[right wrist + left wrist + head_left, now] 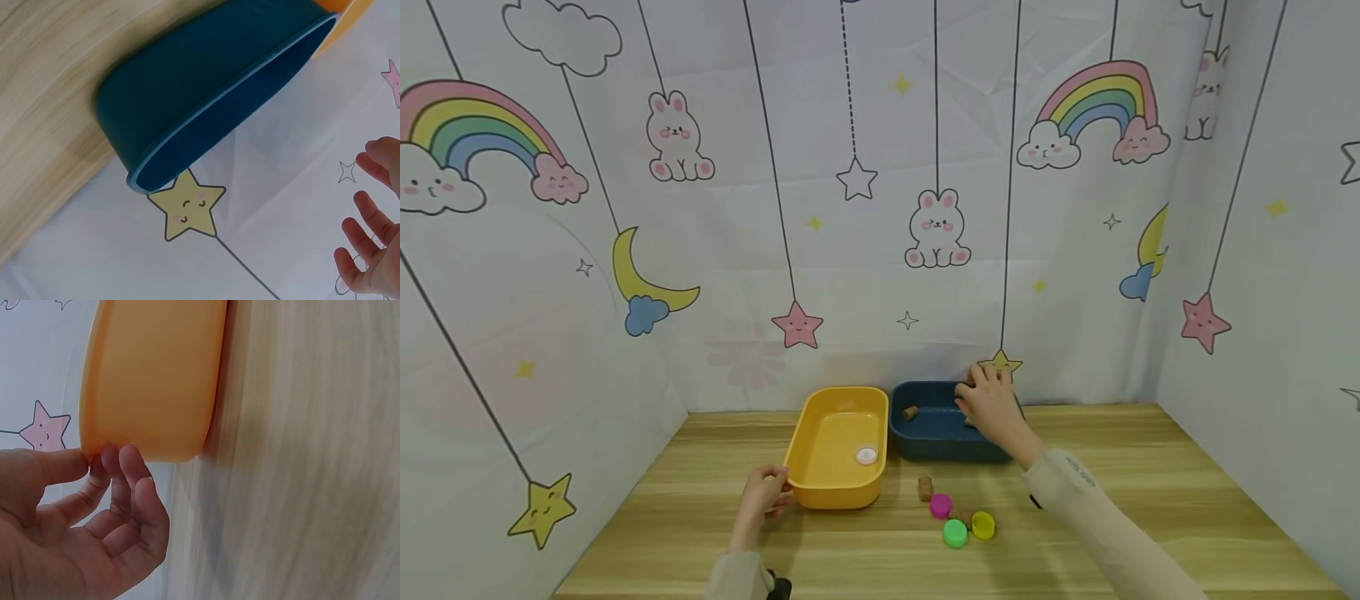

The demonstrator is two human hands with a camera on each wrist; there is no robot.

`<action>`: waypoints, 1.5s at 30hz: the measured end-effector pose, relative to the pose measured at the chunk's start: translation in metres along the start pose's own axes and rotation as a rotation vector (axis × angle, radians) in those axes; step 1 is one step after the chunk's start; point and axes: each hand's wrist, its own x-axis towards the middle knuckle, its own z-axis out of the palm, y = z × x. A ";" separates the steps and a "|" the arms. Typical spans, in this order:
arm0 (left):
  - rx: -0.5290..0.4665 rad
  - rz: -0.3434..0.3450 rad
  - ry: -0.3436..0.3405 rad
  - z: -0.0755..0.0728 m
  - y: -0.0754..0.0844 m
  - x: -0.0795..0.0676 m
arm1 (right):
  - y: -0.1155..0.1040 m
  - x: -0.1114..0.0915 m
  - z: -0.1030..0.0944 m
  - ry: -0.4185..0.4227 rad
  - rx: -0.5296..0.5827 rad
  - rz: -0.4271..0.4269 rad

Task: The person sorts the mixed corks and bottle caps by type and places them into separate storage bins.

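Item one: a yellow, rounded-rectangular plastic bin (837, 498), lower centre of the head view, upright; long axis ran front to back, near end toward me. Inside, toward its right wall, lay a white round disc (866, 455).

Item two: a dark blue, rounded-rectangular plastic bin (955, 452), just right of the yellow one, upright; long axis ran across the frame. In its left part lay a brown cylindrical cork (910, 412), axis slanting slightly up to the right.

Left hand (763, 498): my thumb and forefinger pinched the yellow bin's rim at its near left corner, the other fingers curved beside the outer wall.

Right hand (988, 404): raised over the blue bin, forearm reaching in from lower right; fingers apart and loosely bent, gripping nothing I could see.

Loose on the wood-grained tabletop (662, 517), lower centre: a second brown cork (925, 489), long axis nearly vertical in the frame; a magenta round cap (940, 506); a green round cap (955, 533); a yellow round cap (983, 525).

Markings: a grey mark on my cream right sleeve (1097, 508), too small to read.
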 end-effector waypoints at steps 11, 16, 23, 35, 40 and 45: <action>-0.001 0.000 -0.004 0.000 0.000 0.000 | -0.013 -0.015 -0.002 0.017 0.107 -0.070; 0.003 0.001 -0.001 0.000 0.000 -0.001 | -0.017 -0.024 -0.001 0.039 0.123 -0.111; 0.007 0.004 0.004 0.001 0.001 -0.002 | -0.021 -0.037 -0.001 0.013 0.119 -0.133; 0.003 0.012 0.000 0.000 0.001 -0.004 | -0.025 -0.057 -0.001 -0.007 0.217 -0.228; 0.004 0.015 -0.002 0.000 0.000 -0.003 | -0.028 -0.064 -0.002 -0.003 0.237 -0.274; -0.004 0.011 0.000 0.001 -0.001 -0.001 | -0.033 -0.070 -0.003 -0.041 0.263 -0.284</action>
